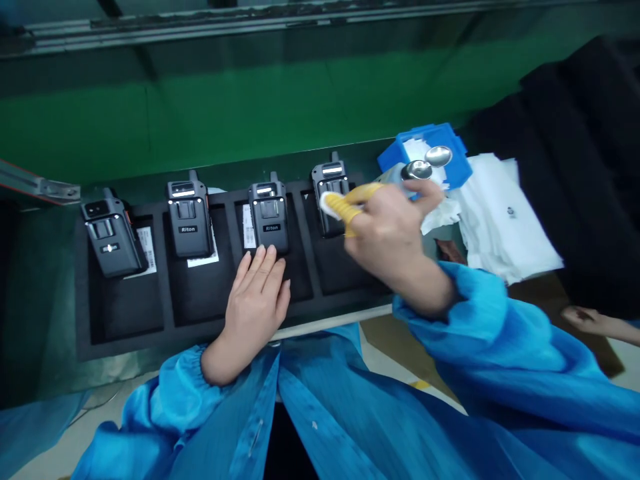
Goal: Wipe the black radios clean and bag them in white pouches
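Note:
My left hand [257,293] lies flat, fingers stretched, over the black foam tray [167,280]. Its fingertips are at the lower end of a black handheld radio [271,217] marked "Riton". Yellow finger covers [350,207] are on my right hand [387,230], which is slightly blurred. Between its fingers is a small white wipe [330,202], held against the rightmost radio [327,183] and hiding part of it. To the left, another radio [189,230] and a tilted radio [111,243] rest in their own compartments. White labels [147,250] show beside or under several radios.
Past my right hand stand a blue bin [457,173] with white wipes and a container with a shiny metal top [419,171]. White bags [505,220] are stacked beside black foam [590,167]. Another person's hand [587,319] shows at the right edge. A metal bracket [55,190] juts in at left.

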The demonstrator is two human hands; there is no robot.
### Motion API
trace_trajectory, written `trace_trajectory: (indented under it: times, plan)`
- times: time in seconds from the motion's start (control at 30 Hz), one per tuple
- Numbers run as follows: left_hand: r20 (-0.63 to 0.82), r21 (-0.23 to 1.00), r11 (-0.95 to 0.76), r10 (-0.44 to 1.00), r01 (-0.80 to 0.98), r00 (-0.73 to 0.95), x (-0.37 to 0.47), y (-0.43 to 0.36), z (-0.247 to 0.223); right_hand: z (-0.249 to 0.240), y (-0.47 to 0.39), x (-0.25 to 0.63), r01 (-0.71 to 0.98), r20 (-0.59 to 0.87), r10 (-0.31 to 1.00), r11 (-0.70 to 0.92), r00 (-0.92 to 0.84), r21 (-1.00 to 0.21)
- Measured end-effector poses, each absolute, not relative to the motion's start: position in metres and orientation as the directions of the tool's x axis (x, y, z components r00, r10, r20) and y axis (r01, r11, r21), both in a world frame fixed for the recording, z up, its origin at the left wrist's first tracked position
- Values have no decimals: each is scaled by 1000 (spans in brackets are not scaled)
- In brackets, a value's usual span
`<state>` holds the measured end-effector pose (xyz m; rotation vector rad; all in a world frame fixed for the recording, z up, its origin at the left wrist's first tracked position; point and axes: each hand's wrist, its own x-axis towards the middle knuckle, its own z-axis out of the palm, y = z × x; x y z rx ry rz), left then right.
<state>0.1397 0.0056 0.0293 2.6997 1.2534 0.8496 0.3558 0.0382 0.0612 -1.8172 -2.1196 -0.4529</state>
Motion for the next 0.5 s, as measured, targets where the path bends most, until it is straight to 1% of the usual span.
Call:
trace_trajectory:
  times: [0.1, 0.17, 0.23, 0.3, 0.37, 0.5]
  plan:
    - [454, 275, -674, 720, 685, 525, 139, 7, 29, 78, 44, 392, 993, 416, 903, -117, 112, -13]
    - [455, 314, -671, 727, 671, 514, 134, 7, 31, 87, 48, 417, 956, 407, 870, -293, 277, -25]
    - [466, 348, -658, 739, 667, 486, 124, 8, 35, 91, 48, 439, 908, 376, 835, -417, 402, -46]
    - [480, 348, -620, 762, 703, 435, 108, 10, 40, 92, 45, 457, 882, 341, 821, -466, 458, -64]
    - [464, 337, -535, 811, 775, 358, 92, 13, 45, 89, 42, 469, 880, 315, 827, -468, 466, -74]
    - [335, 378, -276, 931, 884, 147, 68, 23, 46, 73, 43, 478, 910, 336, 851, -411, 403, -49]
